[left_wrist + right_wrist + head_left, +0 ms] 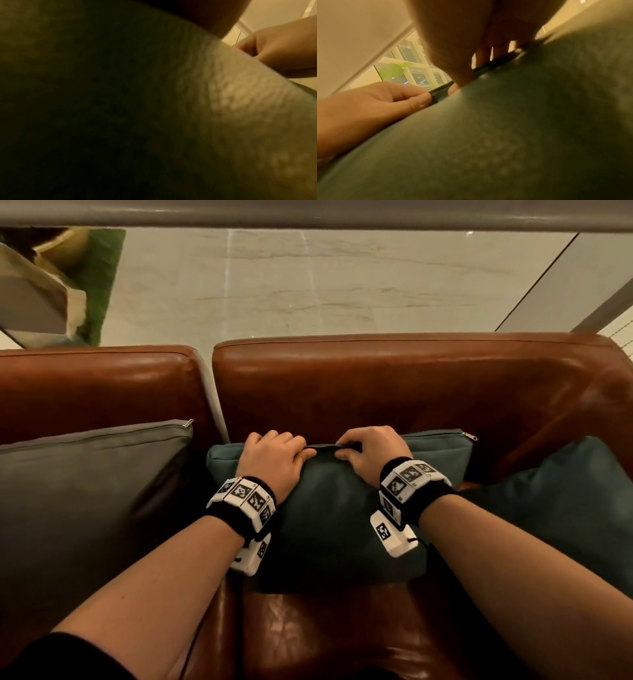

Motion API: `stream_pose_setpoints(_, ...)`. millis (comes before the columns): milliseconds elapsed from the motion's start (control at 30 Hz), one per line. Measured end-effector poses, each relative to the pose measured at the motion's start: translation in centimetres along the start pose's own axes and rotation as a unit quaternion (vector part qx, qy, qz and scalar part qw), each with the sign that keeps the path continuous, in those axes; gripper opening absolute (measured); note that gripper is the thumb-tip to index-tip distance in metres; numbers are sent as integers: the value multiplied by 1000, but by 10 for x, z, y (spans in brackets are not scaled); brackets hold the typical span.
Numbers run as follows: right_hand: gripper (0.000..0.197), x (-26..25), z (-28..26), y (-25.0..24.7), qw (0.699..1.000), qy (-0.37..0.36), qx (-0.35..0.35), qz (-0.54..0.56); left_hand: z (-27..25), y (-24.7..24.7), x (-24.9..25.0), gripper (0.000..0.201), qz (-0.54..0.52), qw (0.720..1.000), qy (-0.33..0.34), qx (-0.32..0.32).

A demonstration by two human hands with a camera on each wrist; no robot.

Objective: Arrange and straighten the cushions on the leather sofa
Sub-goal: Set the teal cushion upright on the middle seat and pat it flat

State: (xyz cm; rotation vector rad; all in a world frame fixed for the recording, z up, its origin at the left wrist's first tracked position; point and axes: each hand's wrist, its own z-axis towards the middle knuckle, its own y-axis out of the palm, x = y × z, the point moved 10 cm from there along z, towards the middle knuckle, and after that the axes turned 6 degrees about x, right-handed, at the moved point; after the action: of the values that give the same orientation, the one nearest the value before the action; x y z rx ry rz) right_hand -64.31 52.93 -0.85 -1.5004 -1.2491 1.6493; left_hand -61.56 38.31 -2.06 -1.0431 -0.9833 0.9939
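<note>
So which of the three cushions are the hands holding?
The middle teal cushion: left hand and right hand both grip its top edge. The grey cushion and the right-hand teal cushion lie untouched.

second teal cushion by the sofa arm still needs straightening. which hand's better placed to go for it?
Right, probably. The right hand grips the middle teal cushion on the side toward the second teal cushion; the left hand would have to cross over it.
</note>
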Motion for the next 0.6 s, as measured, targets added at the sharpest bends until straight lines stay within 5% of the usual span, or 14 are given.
stream_pose_setpoints(167,39,51,-6,-5,994,3,-30,-101,-15,-4,-52,43,64,996,-58,-17)
stream_pose_setpoints(300,38,138,-24,-33,974,95,21,-204,-30,3,-86,44,-1,992,-116,-47)
stream_pose_setpoints(467,23,165,-39,-46,977,183,105,41,-39,-8,-99,32,-209,951,-219,56)
stream_pose_setpoints(533,30,179,-51,-53,931,256,178,190,-55,-6,-115,31,-262,918,-287,83)
stream_pose_setpoints(600,52,197,-65,-44,846,355,196,346,-71,-2,-123,42,-294,887,-347,78)
